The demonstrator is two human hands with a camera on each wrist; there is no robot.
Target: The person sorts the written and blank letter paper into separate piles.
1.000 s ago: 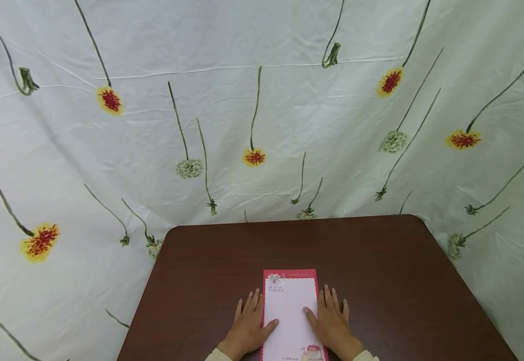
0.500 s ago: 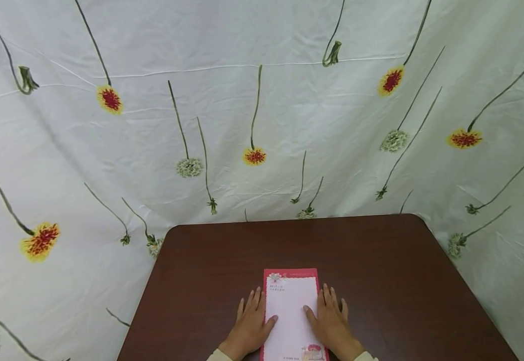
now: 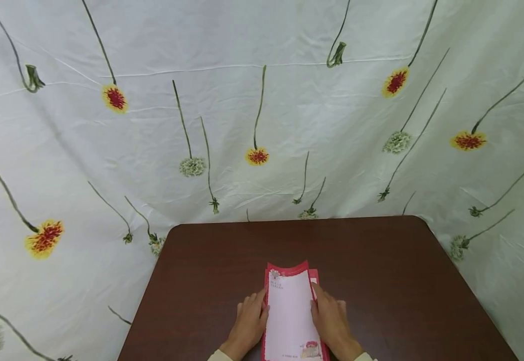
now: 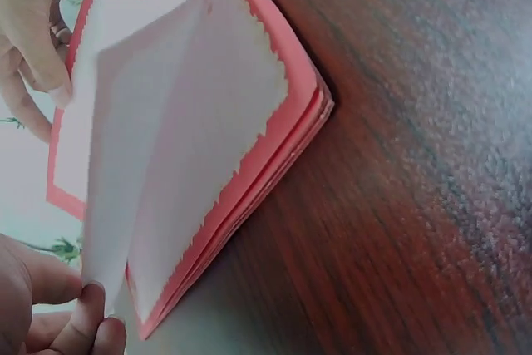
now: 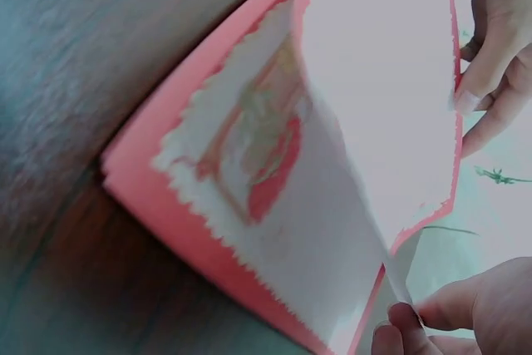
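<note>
A tall pad of red-bordered writing paper (image 3: 314,276) lies on the dark table; its thick layered edge shows in the left wrist view. Its top sheet (image 3: 289,311), white with a flower at the upper left and a small pink drawing at the lower right, is raised and bowed. My left hand (image 3: 247,321) pinches this sheet by its left long edge between thumb and fingers. On the opposite edge, my right hand (image 3: 331,321) pinches it the same way. Under the curved sheet, a matching page (image 5: 274,139) with its own drawing shows in the right wrist view.
The brown wooden table (image 3: 217,255) has rounded far corners. Behind and around it hangs a pale cloth (image 3: 226,110) printed with flowers and long stems.
Both hands lay flat along the pad's sides with thumbs on top. Now their fingers have curled in, gripping the top sheet's edges, and the sheet has lifted and bent off the pad.
</note>
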